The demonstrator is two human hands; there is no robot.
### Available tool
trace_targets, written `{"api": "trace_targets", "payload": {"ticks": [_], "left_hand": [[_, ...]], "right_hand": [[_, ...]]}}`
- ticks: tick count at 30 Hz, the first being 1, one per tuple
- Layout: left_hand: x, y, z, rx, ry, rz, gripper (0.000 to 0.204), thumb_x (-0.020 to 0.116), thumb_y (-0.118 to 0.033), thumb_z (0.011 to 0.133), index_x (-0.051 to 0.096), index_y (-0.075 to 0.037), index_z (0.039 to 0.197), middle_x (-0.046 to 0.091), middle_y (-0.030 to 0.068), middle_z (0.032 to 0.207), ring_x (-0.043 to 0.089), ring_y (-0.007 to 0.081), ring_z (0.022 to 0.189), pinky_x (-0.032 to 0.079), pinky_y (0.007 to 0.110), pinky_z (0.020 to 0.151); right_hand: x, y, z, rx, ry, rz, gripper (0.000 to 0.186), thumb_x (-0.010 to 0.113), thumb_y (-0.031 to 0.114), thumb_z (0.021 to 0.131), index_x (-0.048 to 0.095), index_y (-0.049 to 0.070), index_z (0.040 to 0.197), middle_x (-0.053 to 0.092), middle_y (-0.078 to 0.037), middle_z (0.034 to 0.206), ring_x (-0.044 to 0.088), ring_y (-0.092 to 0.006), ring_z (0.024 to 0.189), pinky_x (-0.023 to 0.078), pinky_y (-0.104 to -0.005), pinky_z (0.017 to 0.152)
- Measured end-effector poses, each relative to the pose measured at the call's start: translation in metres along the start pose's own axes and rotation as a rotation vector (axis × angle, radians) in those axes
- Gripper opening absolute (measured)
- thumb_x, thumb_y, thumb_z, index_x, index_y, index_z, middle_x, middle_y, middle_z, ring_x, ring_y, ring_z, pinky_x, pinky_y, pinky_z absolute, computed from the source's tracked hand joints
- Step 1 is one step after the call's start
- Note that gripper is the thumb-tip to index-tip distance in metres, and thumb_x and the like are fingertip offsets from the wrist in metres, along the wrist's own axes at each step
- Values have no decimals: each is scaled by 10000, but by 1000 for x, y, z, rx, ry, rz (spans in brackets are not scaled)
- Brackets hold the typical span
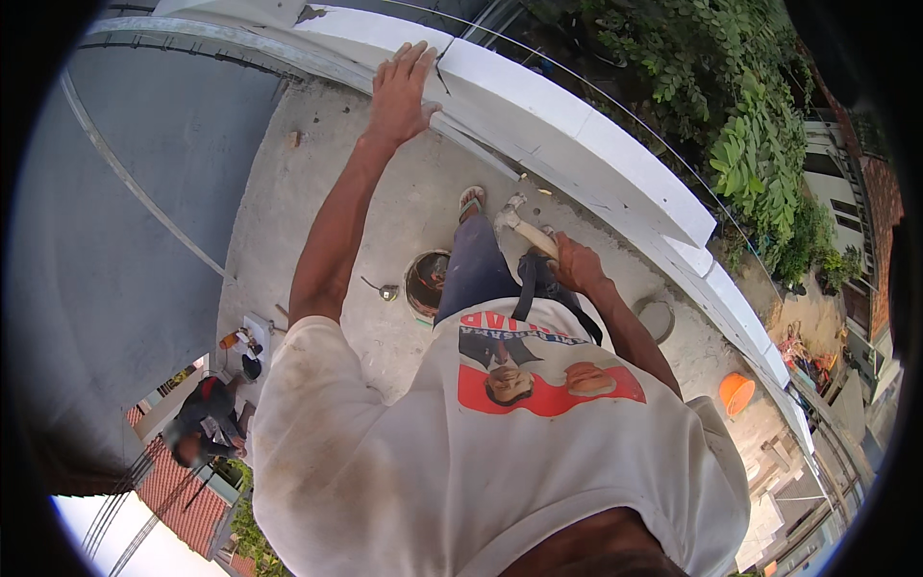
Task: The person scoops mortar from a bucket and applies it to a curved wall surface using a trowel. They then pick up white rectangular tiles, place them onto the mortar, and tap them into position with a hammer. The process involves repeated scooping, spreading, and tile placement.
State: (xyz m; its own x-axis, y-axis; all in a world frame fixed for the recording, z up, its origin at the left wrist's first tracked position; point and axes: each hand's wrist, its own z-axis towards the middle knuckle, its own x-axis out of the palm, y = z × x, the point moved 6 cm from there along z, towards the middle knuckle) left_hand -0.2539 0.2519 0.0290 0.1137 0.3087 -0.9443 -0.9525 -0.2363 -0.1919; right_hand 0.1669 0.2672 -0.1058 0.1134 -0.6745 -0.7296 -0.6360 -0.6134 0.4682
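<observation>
My left hand (400, 99) lies with its fingers stretched out against the top of a low wall of white blocks (538, 101), close to a dark joint between two blocks. In my right hand (580, 265) is a hammer (532, 237), gripped by its pale handle near my waist. The hammer's greyish head points away from me, beside my sandalled foot (471, 199). A long light-coloured bar (476, 147) runs along the inner side of the wall, below my left hand.
A bucket (426, 285) with dark contents stands by my leg, near a small round object with a cord (387, 292). An orange bucket (736, 394) is at right. Another person (207, 420) is at lower left. Trees (760, 144) and a drop lie beyond the wall.
</observation>
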Motion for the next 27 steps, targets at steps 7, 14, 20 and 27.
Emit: {"api": "trace_targets", "payload": {"ticks": [7,14,20,27], "left_hand": [[34,24,83,442,410,155,1121,964,-340,700,357,-147,1623,487,99,1603,438,288,1504,296,520,1276],[54,31,106,573,536,-37,954,939,-280,712,488,-33,1515,580,214,1493,514,360,1431,382,474,1216],[53,36,100,606,460,-105,888,931,-242,734,509,-29,1486,584,185,1497,520,347,1427,391,470,1211],[46,36,99,667,364,-164,823,898,-217,742,518,-13,1444,618,219,1402,586,390,1329,439,479,1145]], "right_hand": [[-53,62,63,57,-6,-75,566,716,424,946,599,79,1379,753,-248,1050,727,-451,989,587,-552,864],[-69,97,117,79,20,-199,524,723,432,940,658,120,1355,766,-227,1012,745,-422,958,601,-535,846],[-79,107,145,89,62,-280,533,729,435,930,660,136,1366,771,-210,994,754,-402,937,613,-514,813],[-84,104,161,81,25,-353,552,732,414,921,638,142,1393,761,-198,971,758,-380,924,618,-500,782]]}}
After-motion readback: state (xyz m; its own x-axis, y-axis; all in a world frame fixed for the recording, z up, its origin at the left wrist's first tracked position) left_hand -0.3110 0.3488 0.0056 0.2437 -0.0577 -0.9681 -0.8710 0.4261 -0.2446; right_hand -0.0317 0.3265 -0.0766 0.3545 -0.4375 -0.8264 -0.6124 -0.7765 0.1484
